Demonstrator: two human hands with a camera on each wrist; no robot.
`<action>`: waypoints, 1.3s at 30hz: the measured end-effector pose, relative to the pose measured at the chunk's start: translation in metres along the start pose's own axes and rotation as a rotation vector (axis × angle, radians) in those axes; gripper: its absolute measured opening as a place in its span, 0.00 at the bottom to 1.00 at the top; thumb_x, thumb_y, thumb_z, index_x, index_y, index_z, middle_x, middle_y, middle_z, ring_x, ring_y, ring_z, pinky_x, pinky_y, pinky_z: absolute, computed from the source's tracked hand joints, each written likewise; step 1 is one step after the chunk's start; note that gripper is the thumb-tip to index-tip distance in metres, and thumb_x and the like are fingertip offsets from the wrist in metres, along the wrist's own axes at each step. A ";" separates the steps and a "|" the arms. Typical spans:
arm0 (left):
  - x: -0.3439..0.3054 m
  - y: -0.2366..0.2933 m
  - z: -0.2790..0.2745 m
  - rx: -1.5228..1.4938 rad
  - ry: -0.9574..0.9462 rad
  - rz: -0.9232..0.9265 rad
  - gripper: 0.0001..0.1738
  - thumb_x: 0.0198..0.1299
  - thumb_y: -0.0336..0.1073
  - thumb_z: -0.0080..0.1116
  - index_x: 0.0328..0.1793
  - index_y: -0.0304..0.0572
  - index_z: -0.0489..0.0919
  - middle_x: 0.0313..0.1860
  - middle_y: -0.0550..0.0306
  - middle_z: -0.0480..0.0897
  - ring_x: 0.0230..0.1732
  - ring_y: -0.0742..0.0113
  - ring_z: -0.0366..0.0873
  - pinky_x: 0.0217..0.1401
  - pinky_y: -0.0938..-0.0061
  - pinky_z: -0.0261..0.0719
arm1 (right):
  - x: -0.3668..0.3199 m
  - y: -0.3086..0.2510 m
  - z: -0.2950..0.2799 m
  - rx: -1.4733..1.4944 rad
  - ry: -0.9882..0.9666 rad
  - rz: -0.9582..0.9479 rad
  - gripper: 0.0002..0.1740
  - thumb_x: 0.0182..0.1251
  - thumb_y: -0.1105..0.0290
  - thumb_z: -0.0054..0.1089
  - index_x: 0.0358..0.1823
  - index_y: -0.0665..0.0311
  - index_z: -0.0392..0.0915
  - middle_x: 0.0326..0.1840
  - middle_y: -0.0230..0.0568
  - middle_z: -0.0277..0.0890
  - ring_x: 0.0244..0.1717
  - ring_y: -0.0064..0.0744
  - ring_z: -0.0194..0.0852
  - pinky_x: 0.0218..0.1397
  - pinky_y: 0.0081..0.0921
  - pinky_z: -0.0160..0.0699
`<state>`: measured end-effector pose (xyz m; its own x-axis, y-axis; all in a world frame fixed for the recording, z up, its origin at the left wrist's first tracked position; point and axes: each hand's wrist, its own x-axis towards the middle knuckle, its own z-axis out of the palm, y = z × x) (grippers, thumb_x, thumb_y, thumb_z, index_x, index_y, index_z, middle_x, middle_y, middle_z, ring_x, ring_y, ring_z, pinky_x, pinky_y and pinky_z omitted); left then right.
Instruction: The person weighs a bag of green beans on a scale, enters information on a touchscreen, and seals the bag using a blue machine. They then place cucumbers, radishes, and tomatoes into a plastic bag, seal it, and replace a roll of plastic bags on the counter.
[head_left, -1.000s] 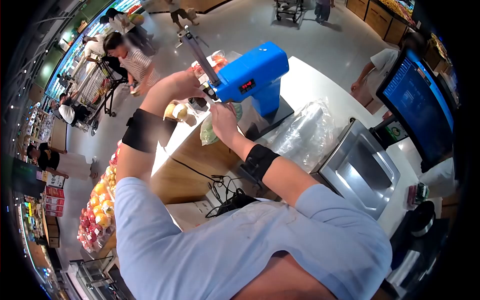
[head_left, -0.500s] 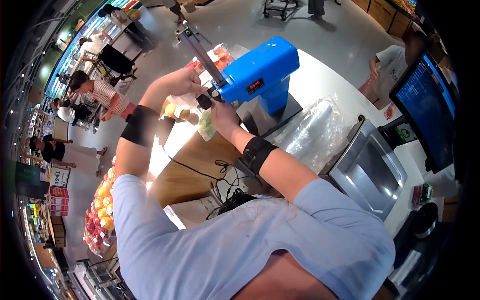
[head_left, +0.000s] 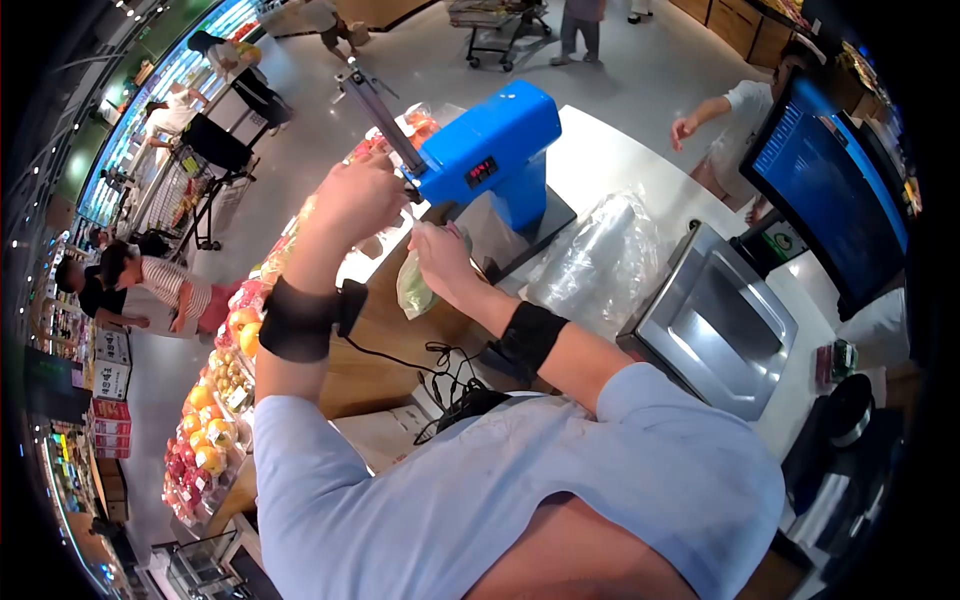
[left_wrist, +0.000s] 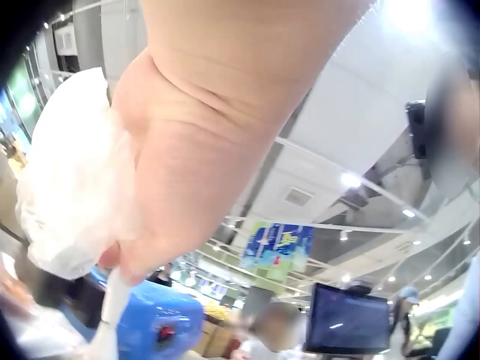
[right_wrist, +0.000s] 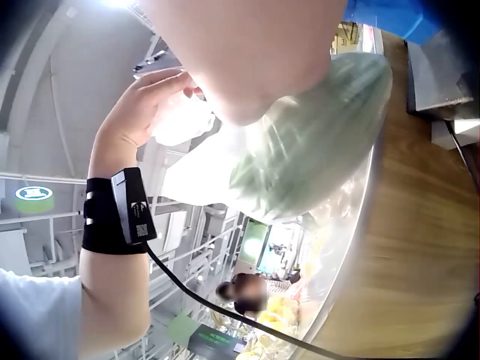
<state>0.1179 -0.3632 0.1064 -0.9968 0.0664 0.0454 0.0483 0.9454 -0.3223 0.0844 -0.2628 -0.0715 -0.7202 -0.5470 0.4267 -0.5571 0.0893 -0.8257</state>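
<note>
My right hand [head_left: 442,262] is closed on the green bag [right_wrist: 319,131], which hangs directly below that grip. My left hand [head_left: 362,200] pinches white plastic [left_wrist: 79,180], just beside the right. The blue machine [head_left: 490,145] stands right next to both grips, its metal arm [head_left: 383,122] rising close by my left fingers; I can't tell whether they touch it. To the right of my grips lie the clear plastic [head_left: 603,250] and, farther off, the metal scale [head_left: 715,315]
</note>
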 end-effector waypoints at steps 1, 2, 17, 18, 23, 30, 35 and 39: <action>-0.002 0.019 -0.006 -0.030 0.061 -0.012 0.10 0.58 0.42 0.56 0.33 0.47 0.83 0.34 0.55 0.82 0.43 0.57 0.78 0.44 0.63 0.76 | -0.006 -0.001 -0.014 0.103 -0.046 0.047 0.12 0.70 0.68 0.41 0.33 0.61 0.74 0.28 0.42 0.77 0.38 0.46 0.75 0.65 0.46 0.56; -0.002 0.042 -0.022 -0.132 -0.032 -0.089 0.11 0.58 0.43 0.56 0.33 0.46 0.83 0.31 0.54 0.82 0.38 0.54 0.78 0.42 0.63 0.77 | -0.013 0.011 -0.021 0.136 0.001 0.054 0.13 0.72 0.67 0.40 0.32 0.61 0.73 0.26 0.41 0.76 0.37 0.47 0.74 0.65 0.51 0.54; 0.210 0.242 -0.029 -0.766 0.108 -0.014 0.23 0.55 0.52 0.54 0.36 0.36 0.85 0.36 0.39 0.84 0.43 0.44 0.82 0.48 0.60 0.79 | -0.113 0.024 -0.283 -0.374 0.765 0.042 0.21 0.59 0.68 0.62 0.51 0.69 0.72 0.56 0.51 0.70 0.60 0.51 0.67 0.66 0.37 0.62; 0.216 0.252 -0.038 -0.776 0.118 0.011 0.23 0.55 0.52 0.54 0.36 0.36 0.85 0.36 0.39 0.84 0.43 0.44 0.82 0.48 0.60 0.79 | -0.126 0.022 -0.295 -0.386 0.742 0.063 0.20 0.59 0.68 0.63 0.51 0.68 0.73 0.56 0.50 0.70 0.59 0.51 0.68 0.64 0.36 0.64; 0.226 0.278 -0.084 -0.745 0.041 -0.019 0.18 0.52 0.47 0.60 0.35 0.39 0.86 0.30 0.51 0.86 0.38 0.56 0.85 0.44 0.66 0.80 | -0.190 0.022 -0.344 -0.392 0.803 0.141 0.13 0.58 0.71 0.63 0.43 0.66 0.76 0.48 0.44 0.74 0.50 0.43 0.73 0.55 0.31 0.71; 0.247 0.299 -0.088 -0.615 0.316 -0.145 0.14 0.52 0.46 0.59 0.31 0.44 0.85 0.34 0.53 0.86 0.40 0.57 0.84 0.42 0.66 0.77 | -0.244 0.022 -0.383 -0.386 0.911 0.205 0.09 0.60 0.71 0.62 0.39 0.67 0.77 0.38 0.42 0.75 0.41 0.35 0.75 0.49 0.27 0.73; 0.208 0.346 -0.070 -0.675 0.835 0.139 0.16 0.58 0.46 0.54 0.37 0.41 0.80 0.34 0.47 0.83 0.39 0.49 0.81 0.41 0.55 0.75 | -0.273 0.019 -0.397 -0.156 0.740 0.464 0.07 0.61 0.69 0.62 0.34 0.66 0.78 0.28 0.35 0.77 0.33 0.24 0.74 0.41 0.23 0.73; 0.102 0.421 -0.054 -1.090 0.034 0.610 0.14 0.60 0.44 0.52 0.41 0.45 0.82 0.33 0.46 0.83 0.38 0.49 0.81 0.45 0.60 0.77 | -0.299 0.001 -0.404 -0.142 0.441 0.474 0.06 0.60 0.70 0.61 0.30 0.66 0.77 0.28 0.33 0.78 0.32 0.19 0.72 0.36 0.20 0.70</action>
<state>0.0401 0.0592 0.0267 -0.7919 0.5791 0.1937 0.5455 0.5284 0.6505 0.1322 0.2376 -0.0505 -0.9857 -0.0318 0.1653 -0.1655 0.3615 -0.9176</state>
